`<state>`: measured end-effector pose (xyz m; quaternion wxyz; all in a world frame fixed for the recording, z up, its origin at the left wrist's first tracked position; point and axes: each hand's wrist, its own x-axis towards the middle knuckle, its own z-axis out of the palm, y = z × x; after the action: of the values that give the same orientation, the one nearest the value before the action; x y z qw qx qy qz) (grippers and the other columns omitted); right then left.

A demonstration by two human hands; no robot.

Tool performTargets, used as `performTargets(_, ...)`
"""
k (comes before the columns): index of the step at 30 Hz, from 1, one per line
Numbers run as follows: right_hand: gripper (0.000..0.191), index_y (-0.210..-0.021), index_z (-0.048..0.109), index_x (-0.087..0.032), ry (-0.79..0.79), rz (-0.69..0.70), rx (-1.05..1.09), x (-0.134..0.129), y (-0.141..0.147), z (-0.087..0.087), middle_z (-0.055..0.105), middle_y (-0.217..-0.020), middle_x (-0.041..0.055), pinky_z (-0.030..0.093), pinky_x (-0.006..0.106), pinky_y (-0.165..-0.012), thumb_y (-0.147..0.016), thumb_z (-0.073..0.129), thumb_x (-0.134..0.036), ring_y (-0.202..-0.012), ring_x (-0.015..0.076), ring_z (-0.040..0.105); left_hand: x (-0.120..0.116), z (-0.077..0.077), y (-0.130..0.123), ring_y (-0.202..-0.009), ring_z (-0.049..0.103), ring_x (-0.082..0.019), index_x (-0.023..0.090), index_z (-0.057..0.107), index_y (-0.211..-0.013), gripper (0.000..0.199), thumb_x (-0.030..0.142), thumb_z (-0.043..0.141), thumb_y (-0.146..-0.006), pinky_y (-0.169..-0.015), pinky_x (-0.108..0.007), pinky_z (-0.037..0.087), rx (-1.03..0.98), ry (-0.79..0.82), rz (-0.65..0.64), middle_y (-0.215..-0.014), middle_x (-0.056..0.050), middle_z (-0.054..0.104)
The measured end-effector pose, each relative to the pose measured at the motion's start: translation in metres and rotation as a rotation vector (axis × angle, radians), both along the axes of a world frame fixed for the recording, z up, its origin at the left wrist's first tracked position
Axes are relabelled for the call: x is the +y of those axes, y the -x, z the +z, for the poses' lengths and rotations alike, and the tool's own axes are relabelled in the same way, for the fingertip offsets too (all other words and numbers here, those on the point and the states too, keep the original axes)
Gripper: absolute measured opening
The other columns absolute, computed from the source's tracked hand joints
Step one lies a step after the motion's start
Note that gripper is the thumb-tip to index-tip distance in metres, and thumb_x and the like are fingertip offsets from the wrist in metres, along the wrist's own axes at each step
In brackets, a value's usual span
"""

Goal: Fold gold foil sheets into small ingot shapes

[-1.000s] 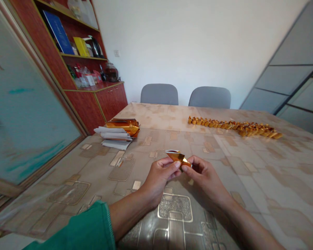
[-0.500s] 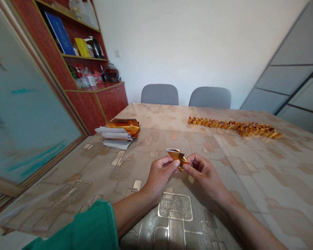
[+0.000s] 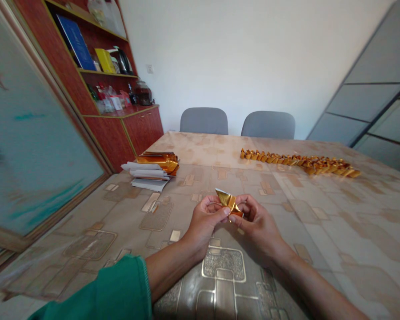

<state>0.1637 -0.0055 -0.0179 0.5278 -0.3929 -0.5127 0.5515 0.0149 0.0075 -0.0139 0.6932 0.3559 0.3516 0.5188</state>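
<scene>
Just above the table, a small piece of folded gold foil paper (image 3: pixel 227 200) sits between both hands, with a pale edge at its upper left tip. My left hand (image 3: pixel 205 218) is closed on its left side, thumb in front. My right hand (image 3: pixel 257 218) pinches the right, lower part, with thumb below and fingers curled behind. The fingers hide part of the folds. Farther left lies a stack of gold foil paper sheets (image 3: pixel 163 162), with white undersides showing. Folded gold pieces (image 3: pixel 286 160) stand in a long row at the back right.
A patterned plastic cloth covers the table (image 3: pixel 186 195). Two grey chairs (image 3: pixel 204 120) stand behind its far edge. On the left are a red-brown cabinet (image 3: pixel 143 129) with loaded shelves and a frosted glass door (image 3: pixel 36 133).
The folded gold paper has turned between my fingers and shows more of its shiny face. My right thumb has shifted a little left and down. The stack and the row stay put.
</scene>
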Motion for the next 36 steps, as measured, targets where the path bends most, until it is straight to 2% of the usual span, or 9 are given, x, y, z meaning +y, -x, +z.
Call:
performTargets(3, 0.049, -0.104, 0.056, -0.026, 0.088, 0.053, 0.045, 0.0, -0.003, 0.003, 0.067, -0.08, -0.0016, 0.046, 0.029, -0.065, -0.07, 0.087, -0.044, -0.07, 0.0163, 0.062, 0.0, 0.001, 0.001, -0.062, 0.058, -0.011, 0.019, 0.05, -0.078, 0.044, 0.03, 0.089, -0.061, -0.061, -0.02, 0.044, 0.009, -0.022, 0.008, -0.066, 0.005, 0.061)
performTargets(8, 0.039, -0.084, 0.06, -0.02, 0.146, 0.051, 0.012, -0.002, -0.007, 0.006, 0.063, -0.076, 0.0002, 0.041, 0.027, -0.059, -0.074, 0.083, -0.05, -0.066, 0.0134, 0.055, -0.004, 0.008, 0.001, -0.059, 0.051, -0.009, 0.017, 0.049, -0.066, 0.042, 0.029, 0.089, -0.06, -0.056, -0.018, 0.038, 0.059, -0.073, -0.021, -0.062, 0.005, 0.056)
performTargets(16, 0.034, -0.089, 0.065, -0.02, 0.196, 0.04, 0.062, -0.003, -0.006, 0.0, 0.066, -0.081, 0.0019, 0.044, 0.028, -0.065, -0.08, 0.079, -0.05, -0.071, 0.0159, 0.059, -0.005, 0.008, 0.001, -0.063, 0.055, -0.011, 0.017, 0.054, -0.072, 0.034, 0.033, 0.084, -0.065, -0.061, -0.021, 0.042, 0.152, -0.135, -0.079, -0.068, 0.003, 0.058)
performTargets(21, 0.038, -0.078, 0.062, -0.019, 0.201, -0.02, 0.084, 0.003, -0.009, -0.002, 0.062, -0.069, -0.0008, 0.039, 0.027, -0.057, -0.072, 0.084, -0.049, -0.06, 0.0136, 0.053, -0.001, 0.005, 0.006, -0.065, 0.059, -0.015, 0.018, 0.06, -0.079, 0.023, 0.034, 0.076, -0.077, -0.064, -0.025, 0.046, 0.238, -0.227, -0.081, -0.072, -0.001, 0.063)
performTargets(25, 0.04, -0.079, 0.063, -0.019, 0.205, -0.058, 0.111, 0.004, -0.011, 0.002, 0.06, -0.067, -0.0023, 0.038, 0.025, -0.054, -0.068, 0.086, -0.05, -0.056, 0.0113, 0.049, 0.0, 0.012, 0.014, -0.099, 0.06, -0.023, 0.023, 0.075, -0.097, 0.013, 0.021, 0.067, -0.087, -0.091, -0.034, 0.044, 0.584, -0.71, -0.009, -0.102, -0.007, 0.069)
performTargets(27, 0.041, -0.076, 0.063, -0.018, 0.211, -0.045, 0.11, 0.004, -0.011, 0.004, 0.058, -0.064, -0.0029, 0.036, 0.024, -0.052, -0.066, 0.088, -0.05, -0.053, 0.0102, 0.046, 0.001, 0.015, 0.018, -0.105, 0.059, -0.026, 0.027, 0.077, -0.103, 0.019, 0.021, 0.066, -0.089, -0.094, -0.037, 0.041, 0.783, -0.958, 0.019, -0.109, -0.009, 0.07)
performTargets(29, 0.041, -0.075, 0.064, -0.018, 0.218, -0.028, 0.098, 0.003, -0.01, 0.005, 0.057, -0.062, -0.0027, 0.035, 0.024, -0.05, -0.065, 0.088, -0.05, -0.052, 0.0098, 0.044, 0.003, 0.016, 0.02, -0.103, 0.059, -0.027, 0.03, 0.079, -0.101, 0.017, 0.024, 0.066, -0.091, -0.095, -0.039, 0.04, 0.871, -1.059, 0.037, -0.108, -0.009, 0.072)
performTargets(33, 0.043, -0.074, 0.066, -0.018, 0.207, -0.019, 0.049, 0.002, -0.011, 0.005, 0.057, -0.062, -0.001, 0.037, 0.026, -0.049, -0.067, 0.084, -0.056, -0.051, 0.0116, 0.045, 0.006, 0.017, 0.021, -0.102, 0.061, -0.028, 0.03, 0.08, -0.095, 0.018, 0.023, 0.064, -0.092, -0.099, -0.04, 0.038, 0.841, -1.078, -0.045, -0.102, -0.008, 0.076)
performTargets(36, 0.044, -0.082, 0.069, -0.02, 0.133, -0.1, 0.007, 0.001, -0.016, 0.009, 0.059, -0.068, 0.0008, 0.042, 0.029, -0.056, -0.078, 0.072, -0.064, -0.06, 0.0158, 0.051, 0.007, 0.017, 0.018, -0.094, 0.064, -0.025, 0.026, 0.078, -0.085, 0.012, 0.02, 0.068, -0.086, -0.092, -0.036, 0.042, 0.712, -0.867, 0.043, -0.092, -0.007, 0.076)
